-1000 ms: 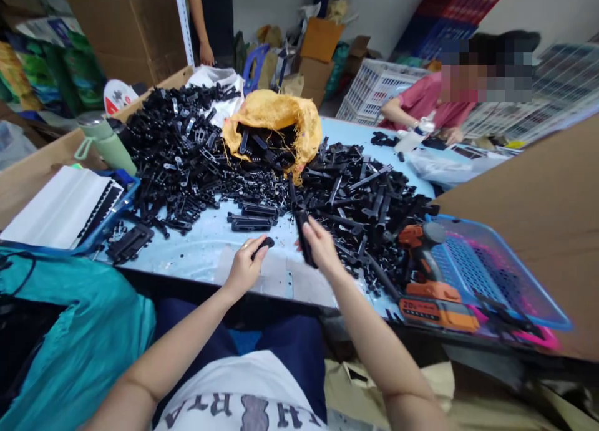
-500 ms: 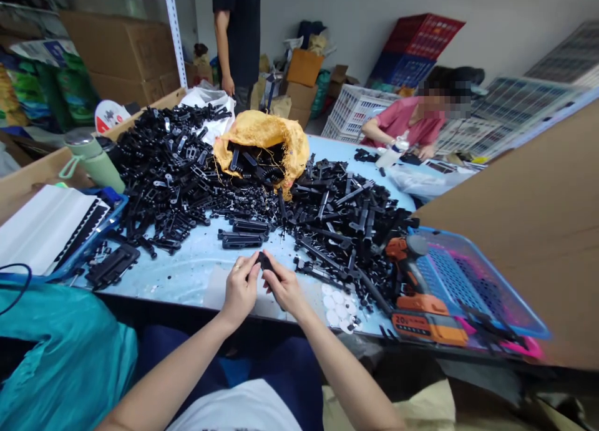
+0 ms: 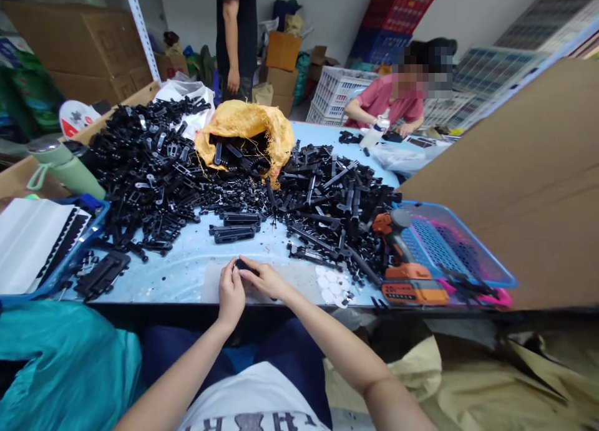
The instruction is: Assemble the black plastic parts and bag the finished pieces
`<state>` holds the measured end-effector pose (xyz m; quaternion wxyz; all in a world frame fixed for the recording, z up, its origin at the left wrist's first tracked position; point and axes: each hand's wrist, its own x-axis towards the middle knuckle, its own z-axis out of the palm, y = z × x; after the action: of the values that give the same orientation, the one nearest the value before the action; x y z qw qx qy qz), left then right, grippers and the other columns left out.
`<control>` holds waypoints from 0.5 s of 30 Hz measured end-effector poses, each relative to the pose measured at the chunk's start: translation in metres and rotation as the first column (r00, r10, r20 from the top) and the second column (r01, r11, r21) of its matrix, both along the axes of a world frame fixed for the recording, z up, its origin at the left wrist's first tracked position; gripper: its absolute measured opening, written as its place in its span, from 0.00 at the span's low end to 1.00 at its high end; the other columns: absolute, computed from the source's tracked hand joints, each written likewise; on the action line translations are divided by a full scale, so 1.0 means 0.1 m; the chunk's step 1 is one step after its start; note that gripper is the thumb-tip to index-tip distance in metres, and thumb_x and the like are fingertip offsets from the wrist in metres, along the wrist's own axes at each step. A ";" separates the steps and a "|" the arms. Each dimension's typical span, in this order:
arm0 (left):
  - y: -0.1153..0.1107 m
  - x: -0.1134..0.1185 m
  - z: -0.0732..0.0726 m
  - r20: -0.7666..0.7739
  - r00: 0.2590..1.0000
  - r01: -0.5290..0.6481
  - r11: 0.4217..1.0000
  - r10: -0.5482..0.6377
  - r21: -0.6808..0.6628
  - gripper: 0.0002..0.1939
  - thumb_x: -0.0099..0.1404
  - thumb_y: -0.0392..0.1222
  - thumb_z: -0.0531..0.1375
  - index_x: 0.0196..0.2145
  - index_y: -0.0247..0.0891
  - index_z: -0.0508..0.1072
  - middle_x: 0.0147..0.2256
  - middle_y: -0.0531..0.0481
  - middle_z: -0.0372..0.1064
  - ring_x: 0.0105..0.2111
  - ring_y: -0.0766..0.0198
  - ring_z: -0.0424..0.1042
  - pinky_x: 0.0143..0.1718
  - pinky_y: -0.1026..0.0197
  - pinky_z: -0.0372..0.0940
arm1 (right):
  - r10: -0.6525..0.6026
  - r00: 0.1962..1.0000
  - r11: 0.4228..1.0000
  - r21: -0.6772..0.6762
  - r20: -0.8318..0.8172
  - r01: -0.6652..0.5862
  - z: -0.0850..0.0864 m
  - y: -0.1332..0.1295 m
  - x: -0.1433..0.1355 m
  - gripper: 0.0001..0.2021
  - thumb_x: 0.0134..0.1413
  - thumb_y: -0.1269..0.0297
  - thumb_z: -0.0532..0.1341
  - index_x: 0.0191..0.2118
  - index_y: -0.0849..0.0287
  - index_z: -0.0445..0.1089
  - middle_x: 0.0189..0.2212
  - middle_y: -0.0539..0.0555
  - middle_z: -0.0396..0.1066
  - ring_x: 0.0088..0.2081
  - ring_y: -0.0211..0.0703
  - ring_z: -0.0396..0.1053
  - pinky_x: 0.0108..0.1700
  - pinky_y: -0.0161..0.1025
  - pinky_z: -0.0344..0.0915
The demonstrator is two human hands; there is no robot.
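A small black plastic part [image 3: 241,265] is pinched between my two hands above the table's front edge; fingers cover most of it. My left hand [image 3: 231,294] grips its left side, fingers closed. From the right, my right hand [image 3: 266,280] closes on the same part with thumb and fingertips. Under the hands lies a pale sheet [image 3: 299,282]. Just beyond sit long black plastic pieces [image 3: 234,232], lined up side by side. White round stickers [image 3: 331,284] lie to the right of my hands.
Heaped black parts [image 3: 150,163] surround a yellow woven sack [image 3: 243,116]. A cordless drill [image 3: 407,269] and blue basket [image 3: 453,237] stand right; a green bottle [image 3: 65,166] and blue tray [image 3: 100,222] left. Across the table, a person in pink [image 3: 393,100] works; another person [image 3: 236,38] stands behind.
The whole view has shifted, so the scene sits further left and slightly higher. My hands still hold the black part, and my right hand now lies flatter across it.
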<state>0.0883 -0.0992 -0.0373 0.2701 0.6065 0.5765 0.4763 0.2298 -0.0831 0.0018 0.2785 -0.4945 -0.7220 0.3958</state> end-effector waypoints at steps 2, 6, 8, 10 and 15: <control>0.05 -0.08 0.03 -0.194 0.971 0.149 0.988 -0.142 0.026 0.23 0.60 0.34 0.52 0.54 0.41 0.64 0.50 0.40 0.63 0.53 0.52 0.62 0.52 0.46 0.61 | 0.022 0.988 0.999 0.043 0.151 -0.029 0.04 0.12 0.16 0.22 0.56 0.50 0.55 0.52 0.53 0.69 0.38 0.54 0.74 0.39 0.45 0.71 0.47 0.44 0.65; 0.23 -0.08 0.21 -0.553 0.663 0.590 0.807 -0.504 -0.029 0.23 0.57 0.32 0.55 0.50 0.45 0.68 0.53 0.44 0.63 0.57 0.49 0.56 0.56 0.38 0.50 | -0.230 0.873 0.952 0.287 0.430 0.109 0.35 0.62 0.64 0.19 0.59 0.55 0.54 0.51 0.59 0.69 0.44 0.59 0.71 0.44 0.45 0.68 0.47 0.40 0.64; 0.31 0.05 0.31 -0.631 0.520 0.688 0.720 -0.576 -0.090 0.22 0.59 0.32 0.53 0.51 0.45 0.67 0.49 0.44 0.67 0.53 0.51 0.61 0.56 0.38 0.48 | -0.450 0.708 0.866 0.460 0.544 0.197 0.62 0.95 0.95 0.18 0.61 0.61 0.51 0.53 0.59 0.67 0.46 0.60 0.69 0.49 0.47 0.64 0.47 0.41 0.62; 0.37 0.22 0.37 -0.671 0.424 0.717 0.678 -0.609 -0.162 0.20 0.61 0.32 0.52 0.51 0.43 0.67 0.42 0.44 0.70 0.47 0.54 0.66 0.54 0.41 0.50 | -0.631 0.422 0.773 0.574 0.650 0.270 0.89 1.27 1.29 0.19 0.62 0.68 0.45 0.53 0.61 0.66 0.48 0.64 0.67 0.51 0.51 0.60 0.46 0.44 0.61; 0.38 0.38 0.40 -0.733 0.341 0.677 0.694 -0.589 -0.243 0.15 0.64 0.32 0.51 0.47 0.38 0.68 0.36 0.43 0.70 0.39 0.56 0.69 0.42 0.54 0.58 | -0.472 0.128 0.870 0.437 0.872 0.230 1.21 1.72 1.97 0.17 0.56 0.78 0.47 0.42 0.67 0.72 0.45 0.66 0.69 0.51 0.51 0.59 0.54 0.55 0.49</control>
<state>0.1260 -0.0614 0.0023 0.1293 0.9348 0.3257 0.0576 0.4268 0.0886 0.1227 -0.0964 -0.7553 -0.6315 -0.1467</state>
